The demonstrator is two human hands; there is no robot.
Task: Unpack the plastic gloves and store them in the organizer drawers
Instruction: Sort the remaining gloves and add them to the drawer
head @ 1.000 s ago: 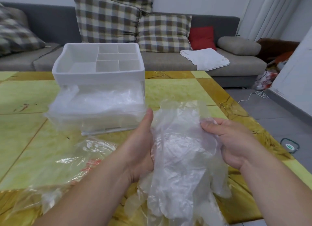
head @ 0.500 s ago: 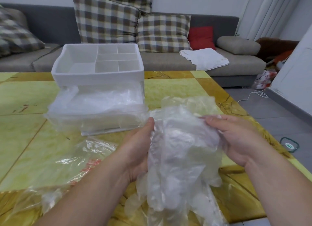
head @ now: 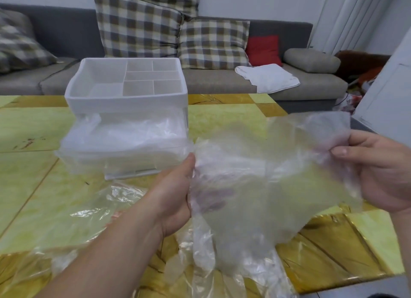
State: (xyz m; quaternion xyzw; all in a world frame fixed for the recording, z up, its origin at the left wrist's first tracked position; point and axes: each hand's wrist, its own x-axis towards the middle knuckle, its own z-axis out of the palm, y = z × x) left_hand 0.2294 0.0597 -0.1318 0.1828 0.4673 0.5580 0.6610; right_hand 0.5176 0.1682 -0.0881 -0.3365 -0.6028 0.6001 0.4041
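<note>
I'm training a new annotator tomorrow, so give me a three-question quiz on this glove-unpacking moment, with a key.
1. True or false: the organizer's top tray is packed with gloves.
2. The left hand and right hand both hold: A) a towel B) plastic gloves C) a cushion.
3. Fill in: the pulled-out drawer sits ____ the top tray.
Key: 1 false, no gloves show in its compartments; 2 B; 3 below.
</note>
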